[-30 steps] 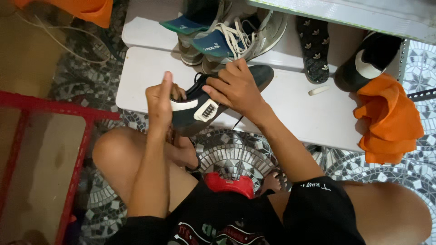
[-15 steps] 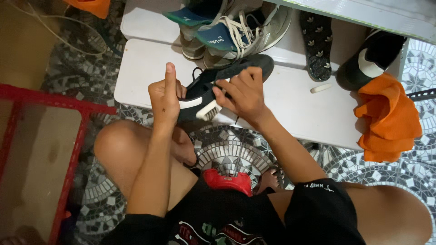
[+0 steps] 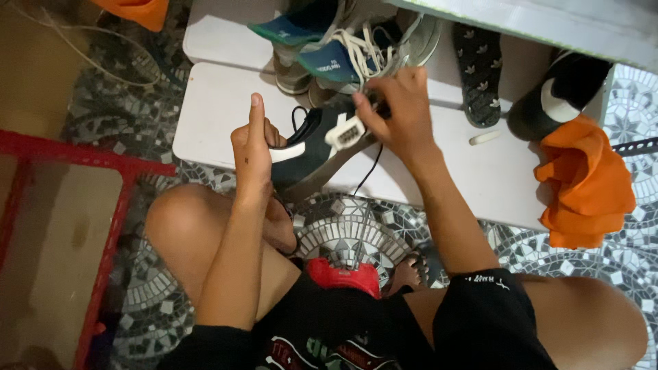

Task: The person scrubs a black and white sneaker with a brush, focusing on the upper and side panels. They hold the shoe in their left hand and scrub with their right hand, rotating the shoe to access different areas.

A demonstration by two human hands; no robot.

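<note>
Basically: left hand [image 3: 255, 147] wrapped round heel of dark shoe [image 3: 317, 147], tilted up off white surface [image 3: 212, 116] for access; right hand [image 3: 401, 109] pinches lace [image 3: 367, 103], pulling taut.

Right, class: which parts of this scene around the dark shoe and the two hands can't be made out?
Head view only:
- dark shoe: toe hidden by the right hand; heel by the left hand.
- Right fingertips: blurred, grip on the lace unclear.
- Shoes behind: cut off by the top edge and shelf.
</note>
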